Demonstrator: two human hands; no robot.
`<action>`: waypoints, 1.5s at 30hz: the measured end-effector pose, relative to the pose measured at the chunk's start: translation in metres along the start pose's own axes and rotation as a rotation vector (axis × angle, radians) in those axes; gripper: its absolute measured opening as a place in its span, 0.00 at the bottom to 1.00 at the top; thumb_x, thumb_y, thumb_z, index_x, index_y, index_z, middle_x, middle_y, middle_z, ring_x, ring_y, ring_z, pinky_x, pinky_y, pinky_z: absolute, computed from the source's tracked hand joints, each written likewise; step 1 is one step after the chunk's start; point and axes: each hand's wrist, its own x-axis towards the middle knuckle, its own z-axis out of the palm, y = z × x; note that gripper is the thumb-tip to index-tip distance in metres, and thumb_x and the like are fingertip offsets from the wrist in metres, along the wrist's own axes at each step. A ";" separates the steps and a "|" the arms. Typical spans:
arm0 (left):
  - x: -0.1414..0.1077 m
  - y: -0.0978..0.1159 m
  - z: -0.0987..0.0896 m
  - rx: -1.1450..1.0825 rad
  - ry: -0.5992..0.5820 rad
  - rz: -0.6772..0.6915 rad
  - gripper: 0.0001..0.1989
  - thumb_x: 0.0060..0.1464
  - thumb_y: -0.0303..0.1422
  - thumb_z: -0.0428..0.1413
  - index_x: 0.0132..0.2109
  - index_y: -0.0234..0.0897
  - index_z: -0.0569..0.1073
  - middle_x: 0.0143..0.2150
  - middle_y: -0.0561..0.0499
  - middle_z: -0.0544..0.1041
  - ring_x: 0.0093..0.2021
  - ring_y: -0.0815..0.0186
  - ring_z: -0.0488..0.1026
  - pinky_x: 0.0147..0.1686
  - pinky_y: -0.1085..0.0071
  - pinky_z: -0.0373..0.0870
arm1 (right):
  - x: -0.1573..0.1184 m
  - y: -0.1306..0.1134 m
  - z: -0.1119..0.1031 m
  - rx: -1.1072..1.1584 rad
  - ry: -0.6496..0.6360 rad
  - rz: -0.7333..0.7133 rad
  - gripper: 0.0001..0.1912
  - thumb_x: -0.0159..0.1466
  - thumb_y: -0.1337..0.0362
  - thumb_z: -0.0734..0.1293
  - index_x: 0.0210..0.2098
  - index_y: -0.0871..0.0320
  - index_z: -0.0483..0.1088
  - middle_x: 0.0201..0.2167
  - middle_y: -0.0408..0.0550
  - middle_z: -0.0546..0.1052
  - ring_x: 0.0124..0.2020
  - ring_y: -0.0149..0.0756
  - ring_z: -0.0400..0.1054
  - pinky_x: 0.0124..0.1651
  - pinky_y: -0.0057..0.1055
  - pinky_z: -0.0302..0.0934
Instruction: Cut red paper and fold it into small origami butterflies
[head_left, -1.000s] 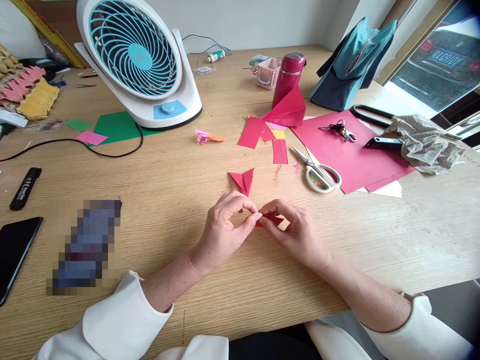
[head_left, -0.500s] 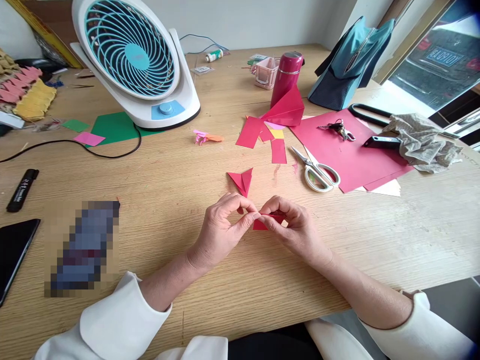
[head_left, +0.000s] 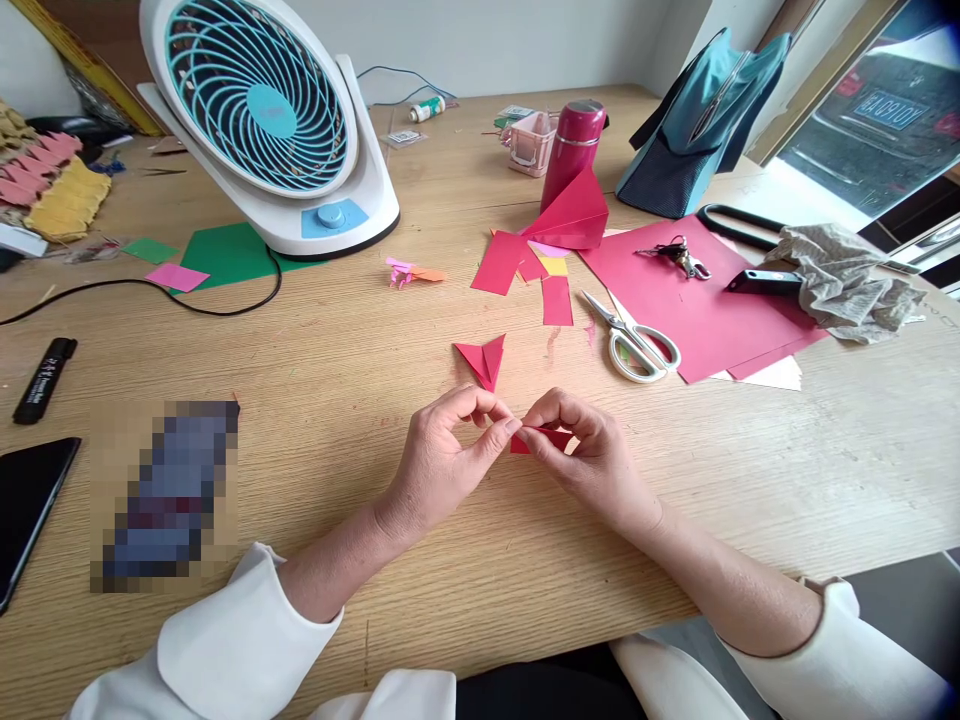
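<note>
A small piece of red paper (head_left: 556,438) is pinched between my two hands near the middle of the wooden table. My left hand (head_left: 448,455) has thumb and forefinger closed on its left corner. From the other side, my right hand (head_left: 589,450) grips the same piece, and its fingers hide part of it. Just beyond my left fingertips lies a folded red paper shape (head_left: 484,361). White-handled scissors (head_left: 643,352) rest farther right, with red paper strips (head_left: 556,301) behind my hands.
A fan (head_left: 277,130) stands at the back left, its cable on the table. A magenta bottle (head_left: 576,150), a blue bag (head_left: 671,160) and red sheets (head_left: 697,300) with keys are at the back right. A marker (head_left: 45,381) lies left.
Less of the red paper shows below my right fingers, and its visible part looks narrower. Both hands have kept their pinch and barely moved.
</note>
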 end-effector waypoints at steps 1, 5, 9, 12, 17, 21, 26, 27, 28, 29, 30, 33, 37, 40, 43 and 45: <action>-0.001 -0.001 0.000 0.010 0.002 -0.007 0.06 0.59 0.32 0.60 0.32 0.38 0.73 0.29 0.53 0.76 0.33 0.67 0.72 0.37 0.69 0.68 | 0.000 -0.001 0.000 -0.028 0.009 -0.024 0.07 0.65 0.66 0.68 0.30 0.57 0.69 0.27 0.41 0.72 0.26 0.28 0.64 0.29 0.26 0.58; -0.002 -0.003 0.001 0.048 -0.001 -0.016 0.06 0.58 0.31 0.60 0.32 0.38 0.73 0.30 0.54 0.76 0.33 0.67 0.71 0.38 0.69 0.68 | -0.002 -0.003 0.001 -0.135 0.031 -0.123 0.07 0.65 0.70 0.66 0.31 0.56 0.67 0.28 0.42 0.70 0.27 0.28 0.65 0.29 0.25 0.59; -0.002 -0.001 0.000 0.054 -0.011 -0.025 0.06 0.58 0.28 0.59 0.31 0.38 0.72 0.31 0.54 0.75 0.33 0.68 0.69 0.36 0.70 0.66 | -0.002 -0.004 0.001 -0.177 0.027 -0.169 0.07 0.65 0.71 0.66 0.31 0.56 0.67 0.28 0.43 0.70 0.28 0.29 0.65 0.29 0.26 0.59; -0.001 0.000 0.000 0.026 -0.029 -0.034 0.06 0.58 0.27 0.59 0.31 0.38 0.72 0.31 0.54 0.74 0.32 0.69 0.68 0.36 0.71 0.65 | -0.001 -0.003 0.000 -0.142 0.024 -0.111 0.06 0.65 0.69 0.67 0.31 0.56 0.68 0.28 0.43 0.71 0.28 0.29 0.66 0.29 0.26 0.60; 0.001 0.002 -0.001 -0.004 -0.054 -0.002 0.07 0.59 0.27 0.58 0.31 0.38 0.72 0.30 0.54 0.72 0.33 0.69 0.68 0.36 0.72 0.65 | 0.002 0.004 -0.001 0.094 -0.021 0.062 0.08 0.64 0.61 0.70 0.31 0.57 0.71 0.27 0.42 0.73 0.28 0.29 0.66 0.31 0.26 0.60; 0.003 0.002 -0.002 0.015 -0.064 0.048 0.07 0.60 0.27 0.57 0.32 0.38 0.72 0.30 0.54 0.72 0.32 0.70 0.68 0.35 0.73 0.65 | 0.002 0.008 0.000 0.219 -0.039 0.133 0.11 0.62 0.57 0.73 0.31 0.57 0.70 0.26 0.42 0.74 0.28 0.30 0.67 0.31 0.27 0.61; 0.003 0.002 -0.002 0.023 -0.070 0.077 0.08 0.60 0.26 0.56 0.32 0.38 0.71 0.31 0.54 0.72 0.32 0.70 0.68 0.35 0.73 0.66 | 0.003 0.008 0.001 0.270 -0.060 0.187 0.15 0.61 0.53 0.73 0.30 0.57 0.70 0.26 0.42 0.73 0.28 0.31 0.66 0.32 0.28 0.62; 0.004 0.001 -0.001 0.019 -0.066 0.070 0.08 0.60 0.26 0.57 0.32 0.37 0.71 0.31 0.54 0.72 0.32 0.70 0.68 0.35 0.72 0.65 | 0.003 0.007 0.001 0.276 -0.061 0.188 0.15 0.60 0.53 0.74 0.30 0.57 0.70 0.26 0.42 0.73 0.28 0.31 0.66 0.32 0.28 0.62; 0.004 0.001 -0.001 0.010 -0.064 0.057 0.07 0.60 0.26 0.57 0.31 0.37 0.71 0.31 0.54 0.72 0.32 0.70 0.69 0.35 0.72 0.66 | 0.003 0.007 0.001 0.283 -0.061 0.186 0.15 0.60 0.53 0.74 0.30 0.57 0.70 0.26 0.42 0.73 0.28 0.30 0.66 0.32 0.28 0.61; 0.004 0.001 -0.001 -0.005 -0.063 0.037 0.07 0.59 0.27 0.57 0.31 0.37 0.71 0.31 0.54 0.72 0.32 0.70 0.69 0.35 0.72 0.66 | 0.003 0.007 0.001 0.293 -0.060 0.181 0.14 0.60 0.54 0.74 0.30 0.57 0.70 0.26 0.41 0.73 0.28 0.30 0.66 0.32 0.28 0.61; 0.004 0.001 0.000 -0.027 -0.064 0.013 0.07 0.60 0.27 0.57 0.32 0.37 0.71 0.30 0.54 0.72 0.32 0.70 0.69 0.35 0.72 0.66 | 0.003 0.007 0.001 0.305 -0.059 0.176 0.14 0.60 0.54 0.74 0.30 0.57 0.70 0.26 0.41 0.73 0.28 0.30 0.66 0.32 0.28 0.61; 0.004 0.002 0.000 -0.105 -0.077 -0.042 0.05 0.61 0.29 0.55 0.35 0.37 0.72 0.31 0.53 0.73 0.32 0.69 0.71 0.37 0.71 0.68 | 0.003 0.007 0.001 0.336 -0.055 0.158 0.13 0.62 0.55 0.73 0.30 0.57 0.70 0.26 0.42 0.73 0.28 0.30 0.66 0.32 0.28 0.61; 0.003 0.003 0.001 -0.108 -0.071 -0.030 0.05 0.61 0.30 0.55 0.36 0.37 0.75 0.33 0.51 0.76 0.35 0.67 0.73 0.38 0.69 0.69 | 0.003 0.008 0.000 0.305 -0.036 0.107 0.13 0.63 0.55 0.72 0.30 0.56 0.69 0.26 0.42 0.72 0.28 0.31 0.65 0.32 0.28 0.61; 0.001 0.001 0.003 -0.055 -0.028 -0.002 0.03 0.58 0.29 0.59 0.35 0.38 0.74 0.33 0.52 0.77 0.34 0.68 0.72 0.37 0.70 0.69 | 0.002 0.008 0.001 0.237 -0.017 0.071 0.12 0.63 0.57 0.72 0.30 0.56 0.69 0.26 0.42 0.71 0.28 0.30 0.64 0.31 0.28 0.59; 0.001 -0.001 0.003 -0.038 -0.028 -0.006 0.04 0.57 0.28 0.60 0.33 0.38 0.74 0.31 0.53 0.76 0.33 0.68 0.72 0.37 0.70 0.69 | 0.001 0.006 0.002 0.153 0.009 0.041 0.11 0.64 0.59 0.71 0.29 0.56 0.69 0.26 0.42 0.71 0.28 0.30 0.63 0.31 0.28 0.58; 0.001 0.000 0.002 -0.032 -0.033 -0.014 0.05 0.58 0.28 0.59 0.32 0.38 0.74 0.30 0.53 0.75 0.32 0.68 0.71 0.36 0.70 0.68 | 0.000 0.005 0.003 0.139 0.002 0.051 0.09 0.64 0.60 0.70 0.30 0.57 0.70 0.27 0.42 0.71 0.29 0.30 0.64 0.32 0.27 0.59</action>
